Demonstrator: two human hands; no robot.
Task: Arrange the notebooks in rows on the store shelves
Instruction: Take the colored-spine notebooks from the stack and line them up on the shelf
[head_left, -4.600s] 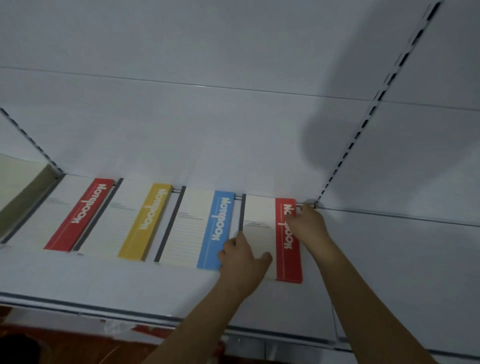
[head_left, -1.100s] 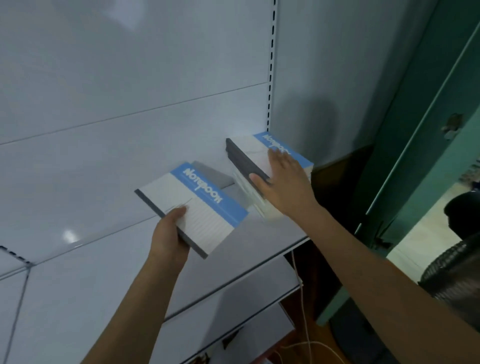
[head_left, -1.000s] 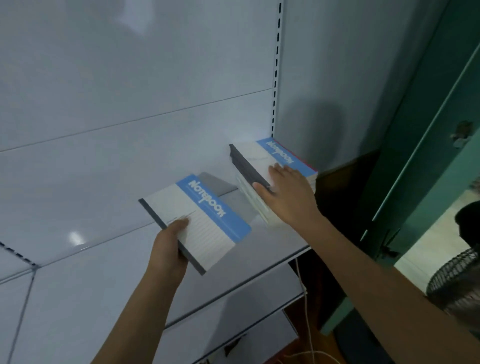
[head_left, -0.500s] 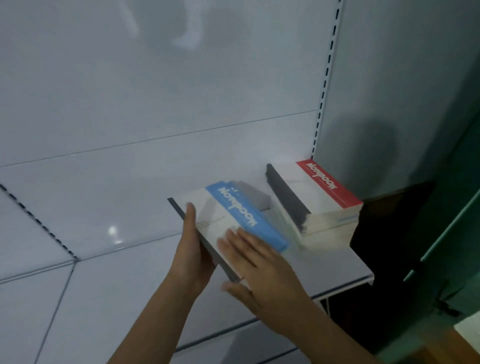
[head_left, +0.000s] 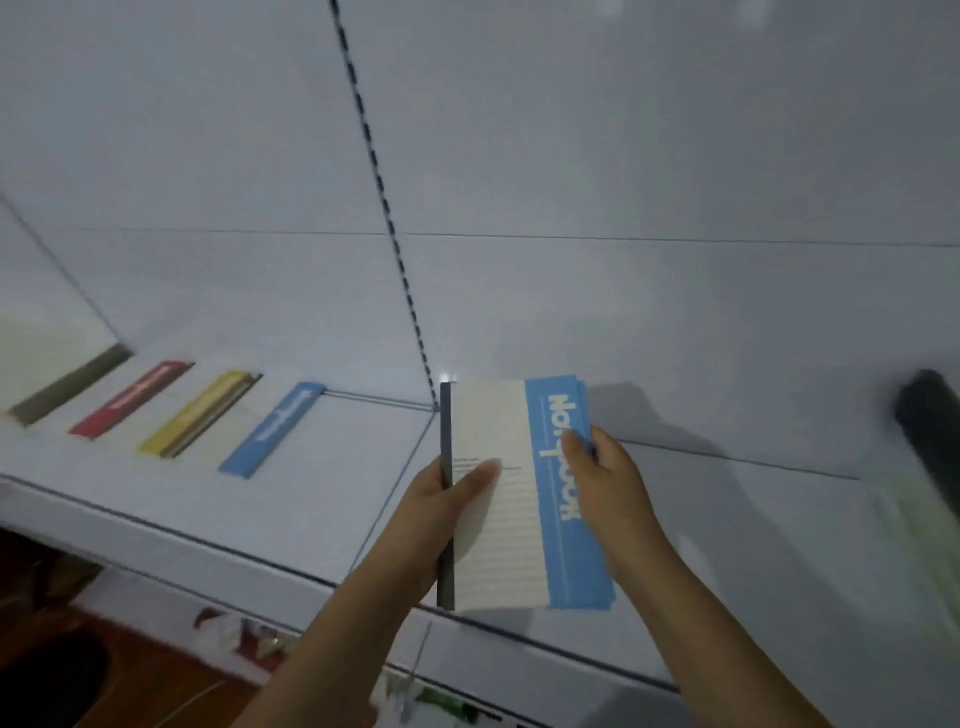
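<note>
While we hold blue notebook (head_left: 519, 493) over shelf (head_left: 727, 530), left hand (head_left: 441, 499) pinches spine edge, right hand (head_left: 613, 483) curls round blue cover edge. Risk, we judge: second copy seems tucked beneath; loose grip lets it slide, spoiling row (head_left: 171, 410) at left. White back panel (head_left: 623, 182), slotted upright (head_left: 384, 208); brown floor (head_left: 130, 675) below.

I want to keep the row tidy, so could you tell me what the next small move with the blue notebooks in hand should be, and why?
Probably lower the blue notebooks, held by the left hand and right hand, flat onto the bare shelf just right of the slotted upright. The red, yellow and blue ones left of it lie in a row.
</note>
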